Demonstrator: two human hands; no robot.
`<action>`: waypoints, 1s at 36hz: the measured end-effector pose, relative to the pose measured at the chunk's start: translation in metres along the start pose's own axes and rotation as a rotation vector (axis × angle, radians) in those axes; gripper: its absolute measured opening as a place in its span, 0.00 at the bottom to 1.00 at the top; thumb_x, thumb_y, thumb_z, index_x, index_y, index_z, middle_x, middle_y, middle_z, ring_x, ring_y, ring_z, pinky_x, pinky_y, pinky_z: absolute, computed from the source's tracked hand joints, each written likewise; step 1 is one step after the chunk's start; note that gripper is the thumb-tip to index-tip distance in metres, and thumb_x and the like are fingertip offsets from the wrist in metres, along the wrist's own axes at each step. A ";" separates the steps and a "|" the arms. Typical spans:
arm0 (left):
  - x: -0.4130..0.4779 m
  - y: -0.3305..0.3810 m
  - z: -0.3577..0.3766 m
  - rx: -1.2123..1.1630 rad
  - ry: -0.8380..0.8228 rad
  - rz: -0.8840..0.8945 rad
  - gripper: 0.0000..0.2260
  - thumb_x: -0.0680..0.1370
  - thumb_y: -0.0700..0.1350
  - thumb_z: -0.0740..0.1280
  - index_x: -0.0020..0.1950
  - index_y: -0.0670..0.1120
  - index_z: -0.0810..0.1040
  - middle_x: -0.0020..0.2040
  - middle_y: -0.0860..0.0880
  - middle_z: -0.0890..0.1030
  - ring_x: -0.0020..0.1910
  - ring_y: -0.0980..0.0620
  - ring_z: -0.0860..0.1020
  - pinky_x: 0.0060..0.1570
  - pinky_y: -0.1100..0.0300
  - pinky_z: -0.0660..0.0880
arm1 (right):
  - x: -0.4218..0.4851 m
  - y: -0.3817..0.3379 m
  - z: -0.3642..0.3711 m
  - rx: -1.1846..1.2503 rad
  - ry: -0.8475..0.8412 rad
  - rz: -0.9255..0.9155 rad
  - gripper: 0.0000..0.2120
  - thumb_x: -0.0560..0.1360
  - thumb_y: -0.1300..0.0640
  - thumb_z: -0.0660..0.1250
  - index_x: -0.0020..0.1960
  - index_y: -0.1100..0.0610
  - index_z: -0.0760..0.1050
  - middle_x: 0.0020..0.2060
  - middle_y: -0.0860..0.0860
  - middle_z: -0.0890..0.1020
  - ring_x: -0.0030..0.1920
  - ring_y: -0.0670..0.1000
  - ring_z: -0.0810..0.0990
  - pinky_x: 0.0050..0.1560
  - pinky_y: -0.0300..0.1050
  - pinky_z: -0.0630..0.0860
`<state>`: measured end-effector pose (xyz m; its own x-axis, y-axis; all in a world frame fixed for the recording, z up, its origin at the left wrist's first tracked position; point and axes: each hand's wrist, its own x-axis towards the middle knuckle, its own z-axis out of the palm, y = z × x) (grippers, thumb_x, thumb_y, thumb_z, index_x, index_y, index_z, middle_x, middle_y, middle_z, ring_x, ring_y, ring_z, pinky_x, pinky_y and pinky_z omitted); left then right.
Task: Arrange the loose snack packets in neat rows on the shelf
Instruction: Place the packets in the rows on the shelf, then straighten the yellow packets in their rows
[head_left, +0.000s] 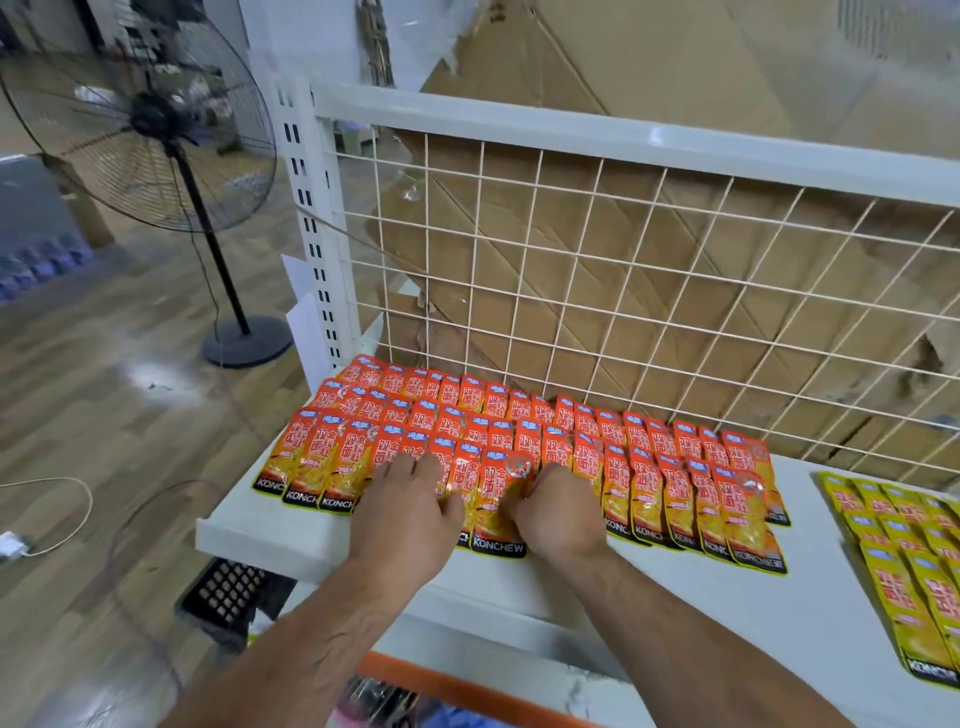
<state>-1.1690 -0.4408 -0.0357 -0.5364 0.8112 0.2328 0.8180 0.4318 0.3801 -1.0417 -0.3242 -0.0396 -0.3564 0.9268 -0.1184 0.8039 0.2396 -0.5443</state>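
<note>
My left hand (410, 501) lies flat, fingers straight, pressing on the orange packets (332, 467) in the front row of the shelf (239, 519). Just right of it is the loose packet (496, 499), lengthwise away from me and jutting toward me. My right hand (558, 512), the nearer one, curls onto its right edge.

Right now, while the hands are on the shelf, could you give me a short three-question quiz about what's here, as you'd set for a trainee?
1. True or false: the yellow packets lie to the left of the orange packets.
2. What stands upright along the back of the shelf? A) a glass door B) a wire grid C) a curtain
3. Fill the gap: the left hand and the right hand both touch packets coloured ____.

Key: 1 false; 2 B; 3 orange.
</note>
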 end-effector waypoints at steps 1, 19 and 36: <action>0.000 0.000 0.001 0.004 -0.001 0.003 0.16 0.78 0.54 0.63 0.61 0.47 0.76 0.54 0.48 0.77 0.53 0.49 0.74 0.50 0.54 0.76 | -0.001 0.000 -0.001 -0.013 0.008 -0.005 0.11 0.72 0.47 0.67 0.44 0.56 0.76 0.38 0.51 0.83 0.41 0.56 0.83 0.36 0.44 0.76; 0.007 0.046 0.033 -0.026 -0.059 0.266 0.23 0.70 0.58 0.64 0.64 0.54 0.79 0.61 0.56 0.79 0.61 0.49 0.74 0.61 0.49 0.71 | -0.023 0.055 -0.042 -0.427 0.248 -0.400 0.23 0.67 0.39 0.59 0.56 0.48 0.81 0.52 0.48 0.83 0.53 0.56 0.80 0.48 0.52 0.78; -0.052 0.218 0.074 0.018 -0.365 0.601 0.32 0.74 0.64 0.52 0.77 0.57 0.60 0.77 0.56 0.61 0.77 0.52 0.56 0.76 0.50 0.49 | -0.106 0.221 -0.146 -0.481 0.237 -0.067 0.36 0.67 0.33 0.52 0.68 0.49 0.76 0.67 0.52 0.77 0.69 0.60 0.74 0.63 0.62 0.72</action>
<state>-0.9471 -0.3597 -0.0317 0.1110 0.9905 0.0812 0.9557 -0.1288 0.2647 -0.7569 -0.3277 -0.0256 -0.3419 0.9315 0.1243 0.9302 0.3542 -0.0959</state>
